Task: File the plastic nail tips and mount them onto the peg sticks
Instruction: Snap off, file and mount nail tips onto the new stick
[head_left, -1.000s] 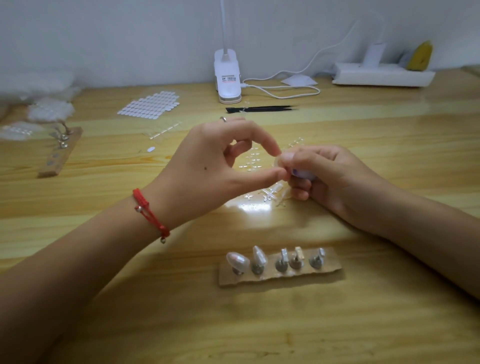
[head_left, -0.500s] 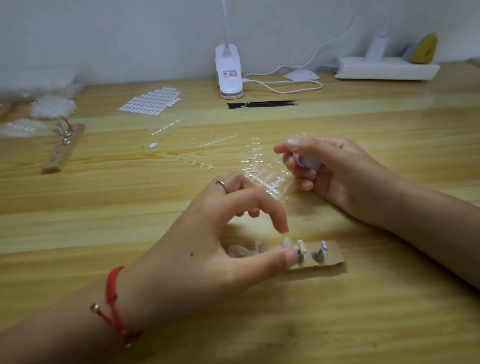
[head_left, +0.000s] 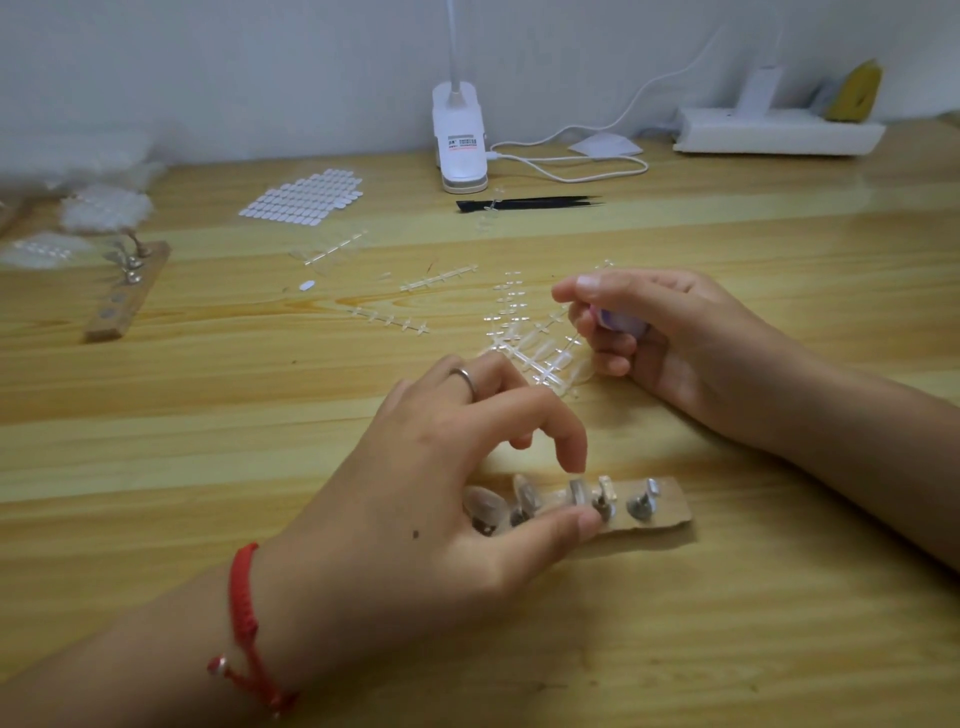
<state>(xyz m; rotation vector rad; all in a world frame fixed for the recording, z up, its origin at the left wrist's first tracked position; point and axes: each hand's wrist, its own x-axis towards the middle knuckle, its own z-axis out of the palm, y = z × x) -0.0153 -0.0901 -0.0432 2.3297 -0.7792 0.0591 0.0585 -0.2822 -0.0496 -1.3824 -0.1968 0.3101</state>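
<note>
One surface: wooden table (head_left: 208, 415), white wall behind.
Peg strip (head_left: 674, 512): on table, five pegs.
Left hand (head_left: 441, 493): pinches nail tip (head_left: 575, 491) at middle peg.
Right hand (head_left: 675, 332): curled round purple object (head_left: 621, 325).
</note>
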